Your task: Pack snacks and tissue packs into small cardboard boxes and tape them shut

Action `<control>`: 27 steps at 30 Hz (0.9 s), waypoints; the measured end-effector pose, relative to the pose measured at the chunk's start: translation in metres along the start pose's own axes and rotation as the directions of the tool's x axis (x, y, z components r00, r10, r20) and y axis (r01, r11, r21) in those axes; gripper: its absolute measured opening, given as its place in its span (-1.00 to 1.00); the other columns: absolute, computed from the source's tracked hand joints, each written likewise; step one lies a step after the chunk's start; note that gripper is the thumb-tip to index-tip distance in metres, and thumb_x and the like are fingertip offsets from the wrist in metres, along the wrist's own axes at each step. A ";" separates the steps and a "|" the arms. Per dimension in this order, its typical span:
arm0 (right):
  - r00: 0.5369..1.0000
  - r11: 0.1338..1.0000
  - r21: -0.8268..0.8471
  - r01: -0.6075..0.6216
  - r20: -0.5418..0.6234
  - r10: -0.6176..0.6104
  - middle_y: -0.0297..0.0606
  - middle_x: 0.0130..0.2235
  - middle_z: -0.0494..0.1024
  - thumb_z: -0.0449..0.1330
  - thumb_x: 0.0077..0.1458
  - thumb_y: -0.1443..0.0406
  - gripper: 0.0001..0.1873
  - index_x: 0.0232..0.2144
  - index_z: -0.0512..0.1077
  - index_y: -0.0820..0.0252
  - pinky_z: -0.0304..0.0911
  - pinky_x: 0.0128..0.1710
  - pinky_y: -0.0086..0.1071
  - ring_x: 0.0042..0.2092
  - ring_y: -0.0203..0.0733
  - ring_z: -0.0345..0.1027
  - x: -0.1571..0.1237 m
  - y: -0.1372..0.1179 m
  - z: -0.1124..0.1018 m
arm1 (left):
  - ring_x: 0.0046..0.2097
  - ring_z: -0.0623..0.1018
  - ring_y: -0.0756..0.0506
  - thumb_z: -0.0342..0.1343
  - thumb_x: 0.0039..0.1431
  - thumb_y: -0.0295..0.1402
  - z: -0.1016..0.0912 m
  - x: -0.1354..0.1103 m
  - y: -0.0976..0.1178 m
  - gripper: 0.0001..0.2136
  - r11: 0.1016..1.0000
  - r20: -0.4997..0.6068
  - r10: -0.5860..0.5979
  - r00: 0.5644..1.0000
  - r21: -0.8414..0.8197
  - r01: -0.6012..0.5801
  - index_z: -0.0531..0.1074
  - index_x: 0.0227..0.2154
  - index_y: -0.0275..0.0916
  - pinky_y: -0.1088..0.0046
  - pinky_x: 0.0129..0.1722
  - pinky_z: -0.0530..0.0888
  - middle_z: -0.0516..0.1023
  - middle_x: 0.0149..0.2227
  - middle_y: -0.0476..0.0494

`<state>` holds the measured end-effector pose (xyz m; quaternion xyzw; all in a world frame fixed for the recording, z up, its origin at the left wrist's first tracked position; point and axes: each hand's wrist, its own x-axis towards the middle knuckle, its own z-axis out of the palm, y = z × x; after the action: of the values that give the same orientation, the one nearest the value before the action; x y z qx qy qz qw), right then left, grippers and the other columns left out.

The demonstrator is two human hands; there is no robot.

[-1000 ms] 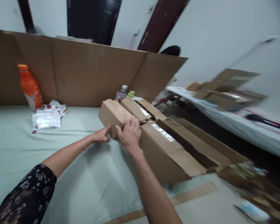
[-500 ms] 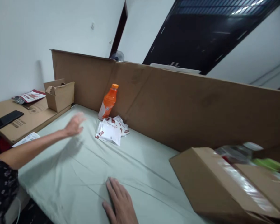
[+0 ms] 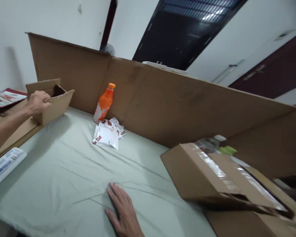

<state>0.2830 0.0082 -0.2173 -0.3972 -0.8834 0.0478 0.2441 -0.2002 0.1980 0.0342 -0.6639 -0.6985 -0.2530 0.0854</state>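
My left hand [image 3: 39, 101] reaches out at the far left, its fingers curled over the near rim of a small open cardboard box [image 3: 56, 107]. Flat on the pale green cloth lies my right hand [image 3: 122, 207], with its fingers stretched out and nothing in it. An orange bottle with an orange cap [image 3: 105, 102] stands near the cardboard wall. In front of it, several white packets with brown print [image 3: 106, 135] lie in a loose pile on the cloth.
A tall cardboard wall [image 3: 162, 98] runs along the back. At right, a larger cardboard box with shiny tape [image 3: 187, 171] stands near a clear container [image 3: 208, 143] and a green item [image 3: 227, 150]. A white labelled box [image 3: 6, 166] and a red-and-white pouch [image 3: 7, 98] lie at left.
My left hand has moved left from above the cloth and taken hold of the small cardboard box. My view has turned right; my right hand stays flat on the cloth.
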 end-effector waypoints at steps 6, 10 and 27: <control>0.934 0.893 0.370 -0.256 -0.143 0.328 -0.02 0.27 0.52 0.09 0.40 0.06 -0.53 0.22 0.49 0.06 0.47 0.16 0.04 0.26 0.09 0.45 0.014 0.008 -0.031 | 0.01 0.62 -0.22 0.07 0.32 -0.05 -0.021 -0.132 0.065 -0.67 0.885 0.247 0.442 0.862 -0.276 -0.375 0.61 -0.34 -0.13 0.14 0.15 0.53 0.65 -0.19 -0.09; 0.823 0.702 0.660 -0.267 -0.223 0.522 0.03 0.33 0.44 -0.13 0.48 -0.01 -0.39 0.39 0.27 0.11 0.46 0.15 -0.01 0.30 0.05 0.40 0.031 0.015 -0.067 | -0.01 0.62 -0.16 0.08 0.38 -0.33 -0.030 -0.188 0.126 -0.80 0.648 0.204 0.721 0.663 -0.539 -0.538 0.62 -0.26 -0.07 0.15 0.21 0.48 0.63 -0.19 -0.10; 0.891 0.845 0.284 -0.453 0.123 0.437 0.11 0.33 0.43 0.32 0.15 -0.03 -0.26 0.25 0.42 0.25 0.16 0.33 0.07 0.36 0.20 0.27 0.221 0.133 -0.067 | -0.16 0.62 -0.21 0.12 0.07 -0.51 -0.030 -0.211 0.153 -0.63 0.600 0.087 0.795 0.600 -0.263 -0.756 0.47 -0.03 -0.12 0.06 0.24 0.45 0.64 -0.17 -0.12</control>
<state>0.2794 0.2514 -0.1086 -0.5471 -0.7553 0.2493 0.2608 -0.0360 -0.0039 0.0008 -0.9281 -0.3145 -0.1925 0.0516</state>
